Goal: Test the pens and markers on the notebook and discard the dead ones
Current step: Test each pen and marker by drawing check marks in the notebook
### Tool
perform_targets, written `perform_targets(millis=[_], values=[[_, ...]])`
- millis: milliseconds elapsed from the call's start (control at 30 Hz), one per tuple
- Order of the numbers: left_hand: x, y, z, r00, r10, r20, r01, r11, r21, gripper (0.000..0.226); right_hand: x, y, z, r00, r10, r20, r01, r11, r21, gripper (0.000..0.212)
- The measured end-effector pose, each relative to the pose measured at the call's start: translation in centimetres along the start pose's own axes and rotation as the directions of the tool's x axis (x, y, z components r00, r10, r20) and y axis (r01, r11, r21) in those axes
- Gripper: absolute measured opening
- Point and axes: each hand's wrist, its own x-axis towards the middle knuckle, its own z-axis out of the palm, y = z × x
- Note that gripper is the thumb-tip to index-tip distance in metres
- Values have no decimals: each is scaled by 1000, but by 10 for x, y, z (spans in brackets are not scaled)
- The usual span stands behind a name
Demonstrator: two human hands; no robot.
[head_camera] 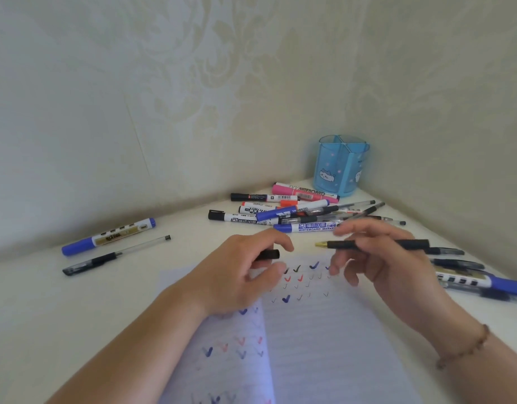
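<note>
Your right hand (382, 258) pinches the black pen (376, 244) mid-barrel; left hand (240, 275) holds its cap (268, 254). Light, stiff, slick: grip nearer the gold tip (320, 244).

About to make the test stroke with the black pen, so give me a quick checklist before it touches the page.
1. Cap off, held in left hand: ok.
2. Black pen gripped by right hand: ok.
3. Gold tip aimed at notebook: not ok, pen lies level above it.
4. Free space below the check marks: ok.
5. Ink flows: cannot tell.
</note>
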Motion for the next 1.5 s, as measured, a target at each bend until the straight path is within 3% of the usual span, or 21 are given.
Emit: perform_targets(millis=[100,233,333,567,733,967,1067,1133,1200,1233,1400,1500], values=[[0,-3,-1,999,-16,-51,14,999,-51,25,-1,10,-4,993,83,-89,-102,968,-231,24],[2,-6,-1,995,-45,-88,41,998,-53,27,4,14,-4,983,91,-163,-163,841,-516,38],[2,-7,0,998,-31,-53,28,999,-43,28,3,14,-6,985,39,-167,-132,791,-597,48],[4,-7,0,1000,-1,-9,1,1000,11,28,1,17,-6,995,24,-97,-83,734,-674,48],[3,-5,-1,1000,-27,-7,28,999,22,28,2,16,-8,995,70,-70,-98,744,-661,40],[4,-7,1,995,-73,-64,71,997,-43,35,3,16,-5,993,-19,-112,-52,802,-595,43],[5,-6,0,993,-91,-75,86,994,-66,37,0,12,3,993,-39,-111,-1,940,-341,34],[6,-6,0,994,-80,-80,74,994,-79,30,-3,8,6,1000,-16,-2,15,990,-142,23],[6,-6,1,995,-62,-79,56,995,-81,27,-6,6,6,991,-2,132,20,990,-140,16],[6,-6,2,995,-55,-81,48,996,-78,27,-6,5,5,987,-5,162,30,988,-152,23],[7,-5,1,989,-32,-142,19,996,-89,25,-2,7,0,991,-62,118,77,989,-127,26],[7,-6,2,990,-14,-139,3,997,-80,21,-1,8,0,992,-23,124,43,986,-162,21]])
